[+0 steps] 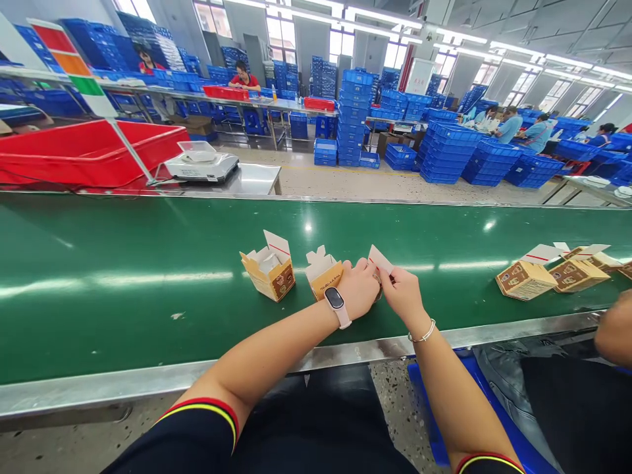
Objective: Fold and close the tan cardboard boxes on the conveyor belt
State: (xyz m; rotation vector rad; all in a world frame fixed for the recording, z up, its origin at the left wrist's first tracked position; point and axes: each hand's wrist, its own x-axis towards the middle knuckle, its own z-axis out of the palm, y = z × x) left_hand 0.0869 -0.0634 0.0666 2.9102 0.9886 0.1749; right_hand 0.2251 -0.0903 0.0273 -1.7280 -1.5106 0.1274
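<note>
My left hand, with a pink watch on the wrist, is closed around a small box that it mostly hides. The fingers of my right hand pinch a white flap with a red line, raised from that box. Just left of my left hand stands an open brown and yellow box, partly behind the hand. Farther left is another open box, its flap up and something silvery-white inside. All of them rest on the green belt.
Several similar boxes lie on the belt at right, near a person's arm. Beyond the belt are a red bin, a scale and stacked blue crates. The belt has a metal edge.
</note>
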